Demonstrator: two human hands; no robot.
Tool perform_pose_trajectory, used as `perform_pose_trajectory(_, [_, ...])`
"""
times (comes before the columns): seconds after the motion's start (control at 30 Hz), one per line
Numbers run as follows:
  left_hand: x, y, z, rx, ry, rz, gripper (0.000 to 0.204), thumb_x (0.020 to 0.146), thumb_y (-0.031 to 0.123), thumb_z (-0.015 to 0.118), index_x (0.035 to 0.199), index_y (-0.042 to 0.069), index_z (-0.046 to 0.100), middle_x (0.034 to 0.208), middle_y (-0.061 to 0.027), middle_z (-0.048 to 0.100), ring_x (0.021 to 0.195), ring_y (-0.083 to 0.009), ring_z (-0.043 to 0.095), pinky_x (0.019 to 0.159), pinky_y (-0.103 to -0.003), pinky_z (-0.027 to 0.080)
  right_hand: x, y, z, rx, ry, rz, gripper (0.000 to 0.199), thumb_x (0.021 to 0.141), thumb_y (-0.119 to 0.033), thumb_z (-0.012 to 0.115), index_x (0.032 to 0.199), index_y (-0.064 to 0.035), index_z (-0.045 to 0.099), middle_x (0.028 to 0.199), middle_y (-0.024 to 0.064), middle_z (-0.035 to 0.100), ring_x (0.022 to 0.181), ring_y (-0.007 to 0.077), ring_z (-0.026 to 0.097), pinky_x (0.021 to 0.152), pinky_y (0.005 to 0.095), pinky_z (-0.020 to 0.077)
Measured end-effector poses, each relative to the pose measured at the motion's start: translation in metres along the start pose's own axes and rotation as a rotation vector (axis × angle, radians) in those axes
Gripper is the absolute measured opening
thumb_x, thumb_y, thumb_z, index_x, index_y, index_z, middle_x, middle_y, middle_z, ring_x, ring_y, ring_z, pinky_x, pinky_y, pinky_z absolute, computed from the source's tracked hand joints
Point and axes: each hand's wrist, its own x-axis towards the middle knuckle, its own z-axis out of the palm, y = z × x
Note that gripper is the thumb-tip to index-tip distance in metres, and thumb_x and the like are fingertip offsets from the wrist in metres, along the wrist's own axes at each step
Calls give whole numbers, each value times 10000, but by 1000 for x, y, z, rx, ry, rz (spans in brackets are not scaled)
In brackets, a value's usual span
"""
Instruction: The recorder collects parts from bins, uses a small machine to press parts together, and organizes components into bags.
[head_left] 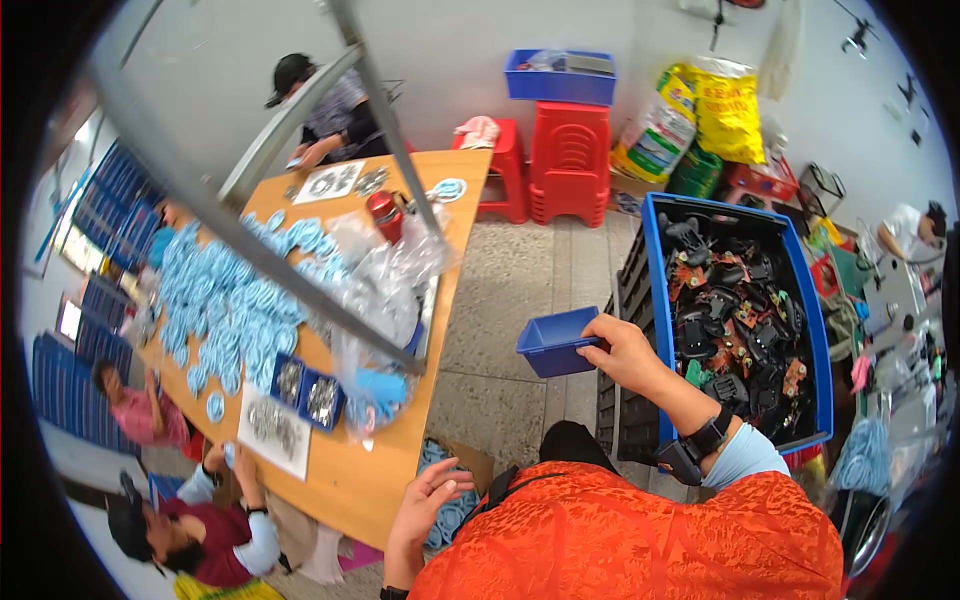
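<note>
A small blue plastic bin is held out over the floor by my right hand, the thumb and fingers gripping its right-hand rim. What lies inside it, if anything, I cannot make out. Low in front of my body, my left hand is empty with its fingers apart. It is near the table's front right edge, above a heap of light-blue pieces. Just right of my right hand stands a large blue crate full of black controller-like parts and reddish circuit boards.
On the wooden table lie many light-blue rings, clear plastic bags and blue bins of small metal parts. A grey metal frame crosses above it. Co-workers sit around the table. Red stools and yellow sacks stand behind.
</note>
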Motion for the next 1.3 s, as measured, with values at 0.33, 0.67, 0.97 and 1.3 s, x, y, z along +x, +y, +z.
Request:
perform_pose_trajectory(0.33, [225, 101, 18, 46, -216, -75, 440, 947, 156, 531, 1346, 7, 421, 1191, -183, 600, 1087, -262, 603, 914, -343, 466, 119, 105, -77, 127, 465, 120, 136, 773, -38, 677, 853, 22, 585, 755, 65, 529, 619, 133, 543, 569, 260, 438])
perform_pose_trajectory(0.67, [471, 255, 124, 54, -246, -32, 360, 947, 143, 524, 1272, -4, 480, 1091, -181, 634, 999, -282, 640, 851, -351, 505, 243, 208, -173, -66, 370, 57, 179, 757, -94, 696, 869, -21, 576, 870, 105, 563, 721, 303, 590, 611, 362, 474])
perform_pose_trajectory(0.97, [694, 328, 259, 327, -602, -290, 348, 947, 141, 517, 1259, -9, 486, 1062, -187, 639, 973, -288, 648, 845, -358, 509, 254, 291, -241, 68, 737, 416, 157, 794, -68, 681, 902, -14, 581, 950, 97, 556, 746, 199, 598, 636, 289, 492])
perform_pose_trajectory(1.3, [931, 410, 434, 528, -1007, -366, 329, 934, 142, 543, 1233, 8, 515, 1037, -155, 655, 942, -252, 658, 824, -333, 511, 311, 398, -295, -334, 841, 857, 166, 736, -73, 706, 880, -61, 624, 972, 106, 521, 884, 289, 583, 726, 372, 495])
